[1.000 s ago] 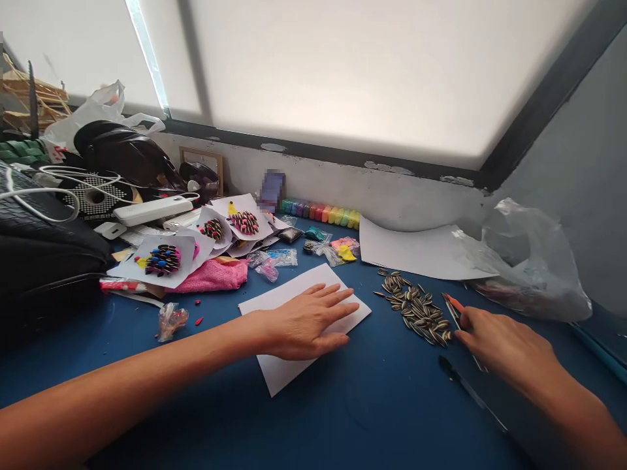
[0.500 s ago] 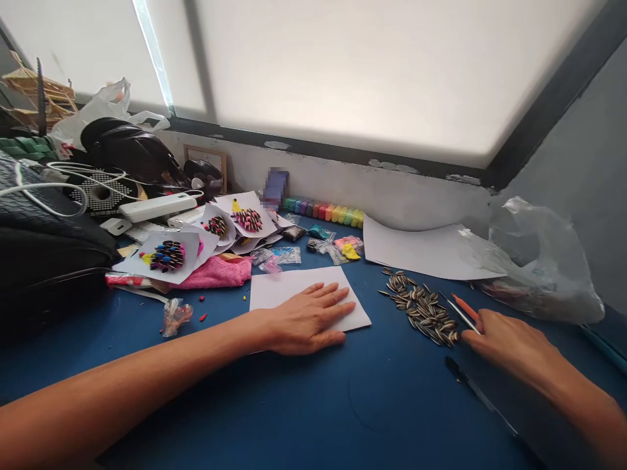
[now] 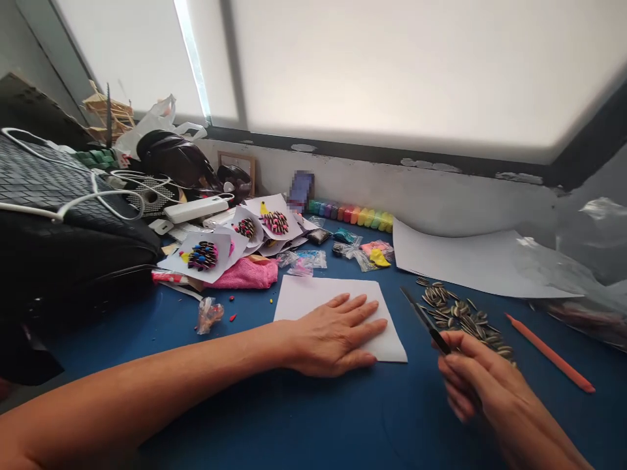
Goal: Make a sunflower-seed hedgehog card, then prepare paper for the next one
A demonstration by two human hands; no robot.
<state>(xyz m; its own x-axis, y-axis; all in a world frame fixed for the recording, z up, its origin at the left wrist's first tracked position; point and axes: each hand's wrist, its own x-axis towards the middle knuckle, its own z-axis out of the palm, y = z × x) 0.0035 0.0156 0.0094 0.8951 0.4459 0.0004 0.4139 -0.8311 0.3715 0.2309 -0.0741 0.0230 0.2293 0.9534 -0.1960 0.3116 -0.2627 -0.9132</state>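
Note:
My left hand (image 3: 337, 336) lies flat with its fingers spread on a sheet of white paper (image 3: 313, 294), covering its lower middle. My right hand (image 3: 482, 382) is closed around a slim, dark pointed tool (image 3: 428, 323) with a pale edge and a black part near the fingers. Its tip points up and left, between the paper and a pile of striped sunflower seeds (image 3: 458, 310). Blur hides the tool's exact kind, and my fingers cover its rear end. To the right of that hand lies an orange stick-like tool (image 3: 551, 356), apart from it.
At the left, paper pieces bear spiky seed figures (image 3: 203, 256) beside a pink cloth (image 3: 249, 273) and a black bag (image 3: 73, 261). Small bags of coloured clay (image 3: 377, 254) lie beyond the paper. A row of coloured pots (image 3: 353, 215) and a larger white sheet (image 3: 455, 258) stand along the wall.
My right hand has moved left, away from the orange tool, and now holds the dark pointed tool up. My left hand stays on the paper. The camera view has shifted left.

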